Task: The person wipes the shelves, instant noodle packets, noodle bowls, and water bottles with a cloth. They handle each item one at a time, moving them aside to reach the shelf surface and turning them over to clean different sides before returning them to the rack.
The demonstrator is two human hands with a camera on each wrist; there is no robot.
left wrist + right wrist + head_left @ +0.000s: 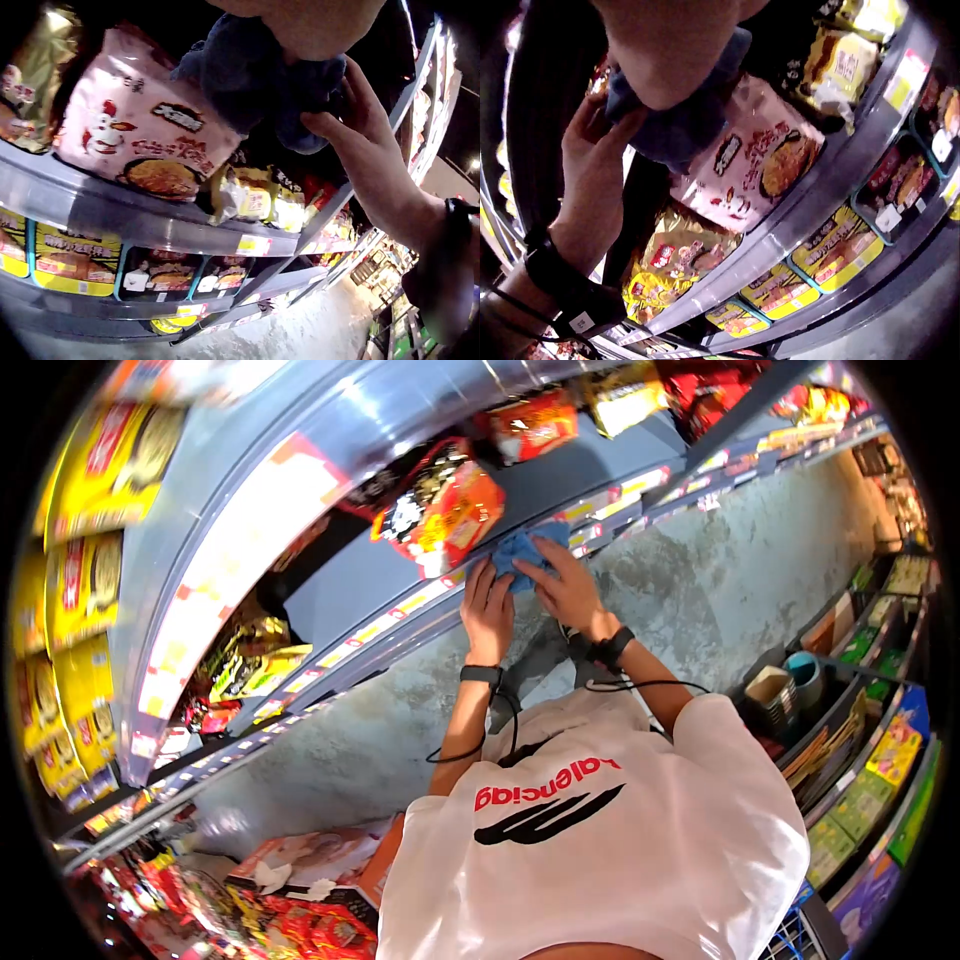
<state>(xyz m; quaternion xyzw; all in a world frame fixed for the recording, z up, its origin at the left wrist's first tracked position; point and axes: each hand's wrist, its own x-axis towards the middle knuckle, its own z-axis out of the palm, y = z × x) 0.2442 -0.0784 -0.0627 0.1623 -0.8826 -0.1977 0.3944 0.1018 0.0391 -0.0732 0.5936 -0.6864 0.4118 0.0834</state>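
Note:
Both hands hold a crumpled blue cloth (520, 552) at the front edge of a grey shelf. My left hand (488, 610) is on its near left side, and in the right wrist view the thumb and fingers of that left hand (592, 161) pinch the cloth (679, 135). My right hand (570, 588) grips the other side; its thumb presses into the cloth (247, 71) in the left wrist view. Just beside the cloth stands a pink noodle bag (742, 161). An orange and white snack packet (450, 510) lies left of the hands in the head view.
More bagged goods stand along the shelf, among them a gold bag (690, 251). Boxed noodles (75, 259) line the shelf below. Yellow packs (95, 580) fill the far left. Behind on the right is another rack (850, 760). An opened carton (320, 860) lies low at left.

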